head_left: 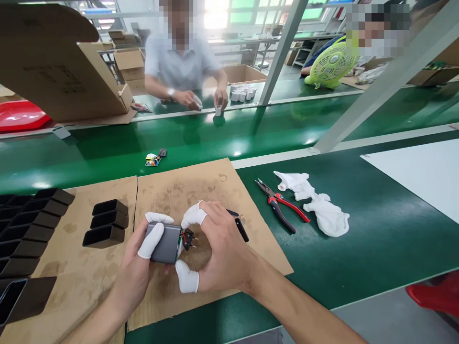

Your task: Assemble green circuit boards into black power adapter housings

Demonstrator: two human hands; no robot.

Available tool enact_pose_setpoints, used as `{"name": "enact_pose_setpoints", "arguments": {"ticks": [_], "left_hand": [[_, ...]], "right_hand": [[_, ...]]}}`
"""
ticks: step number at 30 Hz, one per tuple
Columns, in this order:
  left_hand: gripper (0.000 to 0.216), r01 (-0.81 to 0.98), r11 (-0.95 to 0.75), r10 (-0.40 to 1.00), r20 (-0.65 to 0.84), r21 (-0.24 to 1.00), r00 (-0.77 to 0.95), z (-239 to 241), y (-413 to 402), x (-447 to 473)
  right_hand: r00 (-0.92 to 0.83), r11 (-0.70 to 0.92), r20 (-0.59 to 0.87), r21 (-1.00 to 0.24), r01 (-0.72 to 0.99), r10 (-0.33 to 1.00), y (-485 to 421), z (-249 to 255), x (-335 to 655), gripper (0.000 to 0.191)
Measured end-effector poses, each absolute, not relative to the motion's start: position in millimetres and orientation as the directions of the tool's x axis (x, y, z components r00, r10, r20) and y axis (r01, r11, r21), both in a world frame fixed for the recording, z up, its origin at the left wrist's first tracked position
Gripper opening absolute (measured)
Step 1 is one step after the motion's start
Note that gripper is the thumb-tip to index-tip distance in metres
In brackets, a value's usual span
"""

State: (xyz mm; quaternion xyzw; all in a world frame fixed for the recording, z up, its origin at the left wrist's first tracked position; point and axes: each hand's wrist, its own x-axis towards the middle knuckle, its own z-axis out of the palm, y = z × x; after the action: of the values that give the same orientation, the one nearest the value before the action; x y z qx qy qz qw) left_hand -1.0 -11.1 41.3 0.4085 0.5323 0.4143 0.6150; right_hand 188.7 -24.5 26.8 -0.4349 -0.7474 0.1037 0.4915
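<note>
My left hand [134, 258] grips a dark grey charger casing [163, 242] between white-covered thumb and fingers. From the casing's right end stick out the edge of a green circuit board and a black plug piece [187, 240] with metal pins and a red wire. My right hand [222, 243], its thumb and forefinger also in white finger covers, is curved around that end. Its two fingertips rest at the casing's upper and lower right corners. Behind the right hand, partly hidden, lie black flat pieces [241, 230] on the cardboard sheet [193, 186].
Several black open casings [107, 222] stand on the left. Red-and-black long-nose pliers [279, 203] and white finger covers [328, 215] lie right. A small circuit board [153, 159] rests on the green belt. Across it a person handles white parts [243, 92]; a green fan [333, 62] stands beyond.
</note>
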Motion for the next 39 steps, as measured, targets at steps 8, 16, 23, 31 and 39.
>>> {"name": "enact_pose_setpoints", "arguments": {"ticks": [8, 16, 23, 31, 39], "left_hand": [[0.035, -0.072, 0.318, 0.946, -0.311, 0.945, 0.094, 42.0, -12.3, 0.4], [0.040, -0.096, 0.316, 0.948, -0.310, 0.944, 0.071, 36.2, -14.2, 2.0], [0.039, -0.001, 0.283, 0.952, -0.281, 0.959, 0.118, 35.1, -13.0, -1.6], [0.040, 0.028, 0.248, 0.959, -0.249, 0.968, 0.138, 26.0, -9.1, -5.0], [0.040, 0.032, 0.230, 0.967, -0.232, 0.973, 0.108, 24.9, -10.0, -3.1]], "right_hand": [[-0.156, 0.585, 0.620, -0.583, 0.565, 0.769, -26.4, 28.7, 189.4, 0.039], [-0.154, 0.612, 0.661, -0.547, 0.570, 0.734, -24.1, 25.0, 188.6, 0.040], [-0.167, 0.632, 0.698, -0.486, 0.603, 0.696, -21.9, 19.7, 190.9, 0.040], [-0.185, 0.642, 0.702, -0.468, 0.608, 0.687, -22.2, 17.7, 192.6, 0.043], [-0.197, 0.667, 0.727, -0.441, 0.601, 0.657, -20.2, 15.6, 192.9, 0.036]]}}
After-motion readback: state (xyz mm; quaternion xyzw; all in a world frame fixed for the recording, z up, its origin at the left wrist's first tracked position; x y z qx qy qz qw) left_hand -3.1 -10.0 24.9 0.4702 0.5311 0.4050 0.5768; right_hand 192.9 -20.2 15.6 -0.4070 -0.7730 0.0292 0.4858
